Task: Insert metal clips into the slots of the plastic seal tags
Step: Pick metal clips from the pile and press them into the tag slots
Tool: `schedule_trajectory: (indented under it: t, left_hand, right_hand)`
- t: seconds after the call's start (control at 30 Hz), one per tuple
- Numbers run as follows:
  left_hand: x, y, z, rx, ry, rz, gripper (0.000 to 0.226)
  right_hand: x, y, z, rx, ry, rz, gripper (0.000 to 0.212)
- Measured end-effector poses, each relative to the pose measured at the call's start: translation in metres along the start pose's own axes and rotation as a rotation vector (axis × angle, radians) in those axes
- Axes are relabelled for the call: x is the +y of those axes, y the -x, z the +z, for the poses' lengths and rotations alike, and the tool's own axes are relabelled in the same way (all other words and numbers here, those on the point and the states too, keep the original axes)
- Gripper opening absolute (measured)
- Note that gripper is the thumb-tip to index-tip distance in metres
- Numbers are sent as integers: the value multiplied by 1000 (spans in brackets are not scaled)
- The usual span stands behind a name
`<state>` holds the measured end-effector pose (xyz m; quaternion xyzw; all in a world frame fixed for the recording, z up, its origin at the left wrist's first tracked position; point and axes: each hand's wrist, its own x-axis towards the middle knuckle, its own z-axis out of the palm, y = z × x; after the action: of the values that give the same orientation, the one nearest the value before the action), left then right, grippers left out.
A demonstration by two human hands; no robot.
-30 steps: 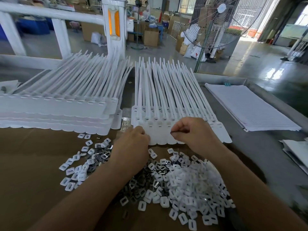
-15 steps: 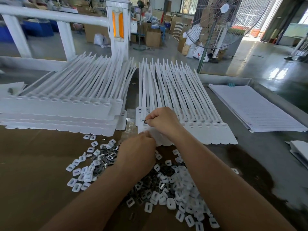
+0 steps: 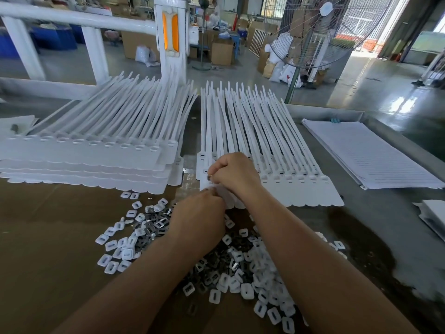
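Note:
A strip of white plastic seal tags (image 3: 301, 186) lies fanned out at the table's middle, tails pointing away from me. My right hand (image 3: 234, 174) rests on the left end of that strip, fingertips pinched over a tag slot; a small dark piece shows at the fingertips. My left hand (image 3: 199, 215) is curled just below it, touching the near edge of the same tags; what it holds is hidden. A heap of metal clips and small white plastic pieces (image 3: 240, 268) spreads on the brown cardboard under my forearms.
A taller stack of seal tags (image 3: 84, 162) sits at the left. Flat white sheets (image 3: 368, 155) lie at the right, more white pieces at the far right edge (image 3: 433, 215). A large fan (image 3: 320, 32) and a white railing (image 3: 96, 44) stand behind the table.
My right hand moved from the strip's middle to its left end and now pinches at a slot there. My left hand stayed at the tags' near edge.

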<state>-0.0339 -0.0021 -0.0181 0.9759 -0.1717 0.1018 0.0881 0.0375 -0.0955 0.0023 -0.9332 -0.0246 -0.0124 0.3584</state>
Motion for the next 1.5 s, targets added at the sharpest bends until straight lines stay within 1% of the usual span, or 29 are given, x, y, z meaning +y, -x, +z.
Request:
schedule_trajectory:
  t: [0.07,0.2,0.27,0.37,0.5,0.6,0.77,0.87,0.97,1.1,1.4,1.47,1.5]
  left_hand:
    - [-1,0,0,-4,-1,0,33]
    - [-1,1,-1,-4,-10,-8,30]
    - [-1,1,-1,-2,-1,-8,29]
    - [-1,1,-2,-6,1,-4,30]
    - [-1,1,-2,10,5,-18,34]
    - [-1,1,-3,9,12,-22,36]
    - [-1,0,-4,-11,15,-7,31]
    - [-2,-1,-3,-27,20,-14,35]
    - [-2,-2,-4,-43,10,-12,34]
    - [-1,-3,-4,-60,3,2,29]
    - [-2,-2,-6,-96,-17,30,30]
    - [-2,-2,-6,-96,-16,29,28]
    - [-2,-1,-6,-90,-12,24,28]
  right_hand:
    - [-1,0,0,16,-29,26,20]
    - [-1,-3,1,29,-9,45,11]
    - [0,-3,0,12,-11,48,10]
    - [0,1,-9,-71,-32,10,16]
    - [3,17,-34,-168,-119,-82,9]
    - [12,41,-51,-211,-60,-153,8]
    - [25,76,-58,-421,-19,-166,20]
    - [29,84,-55,-467,-1,-181,14]
    - [31,86,-53,-480,27,-193,11]
    - [34,86,-51,-482,18,-172,13]
    - [34,88,-51,-435,48,-200,22]
    - [35,89,-51,-420,8,-213,23]
    - [35,88,-51,-387,-37,-215,23]
